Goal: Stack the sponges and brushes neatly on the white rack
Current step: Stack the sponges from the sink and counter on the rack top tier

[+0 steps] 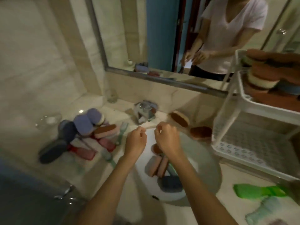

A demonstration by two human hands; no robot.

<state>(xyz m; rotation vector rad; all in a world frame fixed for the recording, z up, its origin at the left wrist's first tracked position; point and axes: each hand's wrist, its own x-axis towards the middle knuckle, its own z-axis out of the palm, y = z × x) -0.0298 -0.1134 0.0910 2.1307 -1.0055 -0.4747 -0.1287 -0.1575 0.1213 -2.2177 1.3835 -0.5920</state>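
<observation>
— Marble worktop [48,98] round a basin [209,161], mirror [129,30] behind. Where are the things to be stacked?

— All over. A pile [87,129] of sponges and brushes lies on the worktop's left side. More sponges [156,166] sit down in the basin. Two brown sponges [179,118] lie between the tap [144,111] and the rack [246,98], which stands at the worktop's right edge. Its upper shelf already carries a stack [263,75].

— And the hands?

— Close together over the basin's back rim. The left hand [136,140] and the right hand [167,138] both have their fingers curled in. It's too blurred for me to tell whether they pinch anything.

— So what's the step, you reckon?

— A pick-up from the basin, I'd guess, since that lot lies right under the wrists. I'd take those sponges as one flat bundle, thumb on one face and fingers on the other, so they stay lined up. Then I'd set them on the lower shelf [240,143], square to its rim. Brushes go last, side by side, handles all one way.

— Anything to watch?

— The rack looks light and is loaded on top. I'd put things down gently so it doesn't slide or tip.
</observation>
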